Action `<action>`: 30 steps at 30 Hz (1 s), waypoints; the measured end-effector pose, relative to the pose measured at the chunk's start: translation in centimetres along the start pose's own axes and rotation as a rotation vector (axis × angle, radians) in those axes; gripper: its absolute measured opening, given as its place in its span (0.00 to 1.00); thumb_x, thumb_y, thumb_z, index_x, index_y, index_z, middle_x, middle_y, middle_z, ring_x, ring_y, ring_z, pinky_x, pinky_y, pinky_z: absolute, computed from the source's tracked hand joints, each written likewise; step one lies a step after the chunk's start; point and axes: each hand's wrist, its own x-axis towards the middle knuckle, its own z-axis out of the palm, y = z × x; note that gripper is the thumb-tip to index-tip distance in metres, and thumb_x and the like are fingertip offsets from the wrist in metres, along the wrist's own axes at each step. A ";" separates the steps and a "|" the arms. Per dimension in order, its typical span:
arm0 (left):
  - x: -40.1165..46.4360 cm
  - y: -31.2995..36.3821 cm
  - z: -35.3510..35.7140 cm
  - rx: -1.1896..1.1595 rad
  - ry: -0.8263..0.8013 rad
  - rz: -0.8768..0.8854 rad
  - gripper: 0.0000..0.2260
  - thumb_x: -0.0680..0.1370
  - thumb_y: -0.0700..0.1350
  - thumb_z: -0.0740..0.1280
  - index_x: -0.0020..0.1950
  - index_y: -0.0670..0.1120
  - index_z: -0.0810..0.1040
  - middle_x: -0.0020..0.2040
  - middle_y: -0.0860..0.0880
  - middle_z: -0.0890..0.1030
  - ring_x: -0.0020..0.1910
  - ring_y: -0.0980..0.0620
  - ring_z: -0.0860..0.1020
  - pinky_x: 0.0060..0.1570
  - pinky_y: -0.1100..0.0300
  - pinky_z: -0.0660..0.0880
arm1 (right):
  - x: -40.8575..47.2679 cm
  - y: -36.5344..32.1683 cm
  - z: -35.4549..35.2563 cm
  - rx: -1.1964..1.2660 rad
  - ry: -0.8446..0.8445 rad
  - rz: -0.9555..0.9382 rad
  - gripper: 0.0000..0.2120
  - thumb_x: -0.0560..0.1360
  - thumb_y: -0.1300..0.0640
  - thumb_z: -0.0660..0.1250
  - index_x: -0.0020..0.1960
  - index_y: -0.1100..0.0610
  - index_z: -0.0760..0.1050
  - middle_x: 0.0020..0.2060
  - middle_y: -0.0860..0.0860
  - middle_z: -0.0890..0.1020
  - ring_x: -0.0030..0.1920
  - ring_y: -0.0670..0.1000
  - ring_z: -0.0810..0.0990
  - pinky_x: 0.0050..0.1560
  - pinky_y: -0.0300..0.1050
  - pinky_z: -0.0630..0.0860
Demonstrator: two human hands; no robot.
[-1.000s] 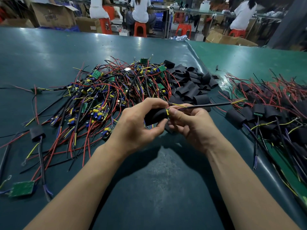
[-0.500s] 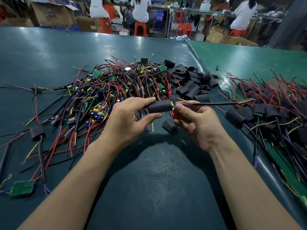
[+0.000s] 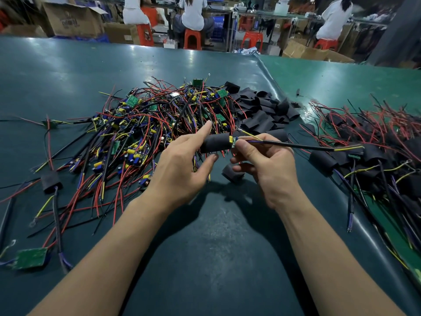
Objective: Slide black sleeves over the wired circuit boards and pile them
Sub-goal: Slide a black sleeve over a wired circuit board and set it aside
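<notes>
My left hand (image 3: pixel 182 165) has opened since a moment ago, fingers off the sleeve (image 3: pixel 215 142). The right hand (image 3: pixel 268 163) pinches the board's wires (image 3: pixel 296 145), sleeve nearly over the board above the bench (image 3: pixel 216 247); next, the finished pile (image 3: pixel 376 151).
</notes>
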 end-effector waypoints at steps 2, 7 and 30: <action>-0.1 0.3 0.0 -0.030 0.016 0.006 0.29 0.76 0.40 0.72 0.75 0.41 0.67 0.65 0.44 0.78 0.65 0.47 0.76 0.67 0.57 0.69 | 0.0 0.0 0.0 -0.004 -0.006 -0.023 0.04 0.74 0.68 0.70 0.43 0.61 0.78 0.32 0.53 0.83 0.31 0.52 0.82 0.30 0.41 0.78; -0.1 0.9 0.0 -0.062 0.110 0.071 0.27 0.75 0.42 0.69 0.73 0.40 0.69 0.68 0.45 0.75 0.69 0.49 0.73 0.70 0.56 0.67 | -0.1 0.4 0.7 0.110 0.010 -0.004 0.05 0.74 0.70 0.68 0.43 0.62 0.78 0.32 0.55 0.83 0.30 0.52 0.81 0.30 0.42 0.78; 0.7 0.8 1.6 -0.533 0.349 -0.382 0.05 0.76 0.53 0.67 0.50 0.55 0.77 0.46 0.47 0.83 0.46 0.44 0.83 0.51 0.41 0.79 | -0.6 2.5 1.1 -0.561 0.083 -0.807 0.03 0.73 0.66 0.73 0.44 0.67 0.82 0.41 0.57 0.83 0.41 0.49 0.81 0.44 0.40 0.78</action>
